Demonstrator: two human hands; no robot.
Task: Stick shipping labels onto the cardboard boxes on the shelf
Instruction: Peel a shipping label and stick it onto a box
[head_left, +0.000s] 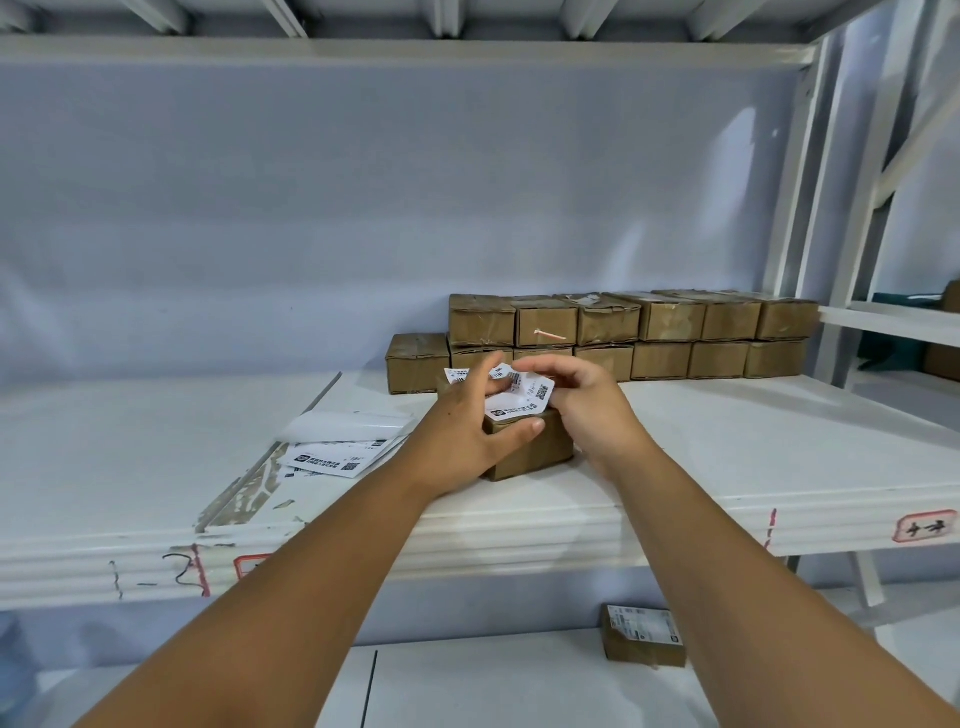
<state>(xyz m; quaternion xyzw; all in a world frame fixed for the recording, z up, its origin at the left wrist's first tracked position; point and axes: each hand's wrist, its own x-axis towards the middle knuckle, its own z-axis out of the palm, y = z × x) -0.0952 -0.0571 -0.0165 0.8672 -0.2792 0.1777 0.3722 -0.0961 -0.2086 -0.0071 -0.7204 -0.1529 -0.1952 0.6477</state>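
Left hand (462, 431) and right hand (587, 405) pinched the label (519, 401) over the box (535, 453); laying one edge first, then smoothing, would avoid creases.

Bright, even light; soft shadows; wide-angle bending at edges.

The white metal shelf (727, 467) carries one small brown cardboard box (535, 452) at centre, a two-tier row of brown cardboard boxes (670, 332) at 1 o'clock, and white printed label sheets (327, 460) touching a glossy backing strip (343, 426) at 9 o'clock.
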